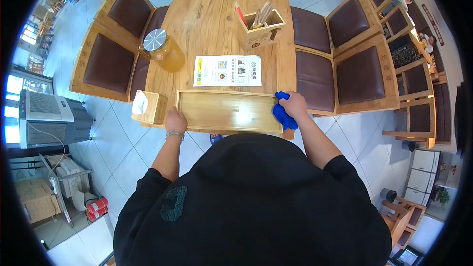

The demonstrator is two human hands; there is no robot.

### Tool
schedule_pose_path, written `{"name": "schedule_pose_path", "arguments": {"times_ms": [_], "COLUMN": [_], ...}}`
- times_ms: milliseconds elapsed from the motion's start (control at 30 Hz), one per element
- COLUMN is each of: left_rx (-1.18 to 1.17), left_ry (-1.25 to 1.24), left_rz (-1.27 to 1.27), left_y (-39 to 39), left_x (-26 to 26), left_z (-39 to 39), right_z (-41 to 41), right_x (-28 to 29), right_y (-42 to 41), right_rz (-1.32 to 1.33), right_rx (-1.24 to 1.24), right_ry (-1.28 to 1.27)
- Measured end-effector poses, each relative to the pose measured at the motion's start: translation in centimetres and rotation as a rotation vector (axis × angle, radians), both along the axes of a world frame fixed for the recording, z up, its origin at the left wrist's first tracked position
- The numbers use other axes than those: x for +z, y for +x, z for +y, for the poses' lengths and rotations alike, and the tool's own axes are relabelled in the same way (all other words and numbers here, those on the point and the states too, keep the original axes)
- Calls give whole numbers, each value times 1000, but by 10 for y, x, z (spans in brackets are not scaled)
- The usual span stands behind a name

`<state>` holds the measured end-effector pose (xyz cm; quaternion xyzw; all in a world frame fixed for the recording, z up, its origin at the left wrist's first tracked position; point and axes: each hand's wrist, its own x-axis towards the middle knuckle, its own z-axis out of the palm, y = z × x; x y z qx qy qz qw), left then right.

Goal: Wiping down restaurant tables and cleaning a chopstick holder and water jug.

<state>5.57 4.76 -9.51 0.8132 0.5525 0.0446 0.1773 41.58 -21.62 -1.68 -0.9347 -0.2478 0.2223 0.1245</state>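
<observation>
A long, shallow wooden tray [229,111] lies across the near end of a wooden table [207,11]. My left hand [176,121] grips the tray's left end. At the right end, my right hand [293,105] holds a bunched blue cloth [282,112] against the tray's edge. Beyond the tray lies a printed paper sheet [227,71]. A glass jug of amber liquid [168,55] with a metal lid stands to its left. A wooden utensil box [261,33] holding wrapped chopsticks stands at the back right. Beside my left hand is a wooden tissue box [149,108].
Wooden chairs with brown padded seats line the table's left side [111,62] and right side [360,70]. An air cooler [55,118] and red fire extinguishers [97,208] stand on the left. People sit at far tables at the upper right.
</observation>
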Motion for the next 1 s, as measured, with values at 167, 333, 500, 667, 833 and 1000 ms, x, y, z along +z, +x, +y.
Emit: {"name": "schedule_pose_path", "arguments": {"times_ms": [167, 333, 500, 667, 833, 1000], "left_rx": [8, 84, -146, -431, -415, -441], "left_ry": [-34, -174, 93, -138, -220, -230], "left_rz": [272, 396, 290, -279, -371, -460], "left_y": [23, 24, 81, 190, 301, 349], "left_x": [29, 31, 82, 72, 89, 95], "left_z": [3, 9, -1, 47, 73, 82], "right_z": [-14, -81, -156, -187, -214, -260], "right_x": [-4, 23, 52, 31, 27, 33], "right_y": [14, 47, 47, 12, -21, -36], "right_rz": [25, 186, 131, 228, 268, 197], "right_rx": [-85, -465, -660, -760, -800, -905], "right_ry": [204, 659, 650, 675, 673, 637]}}
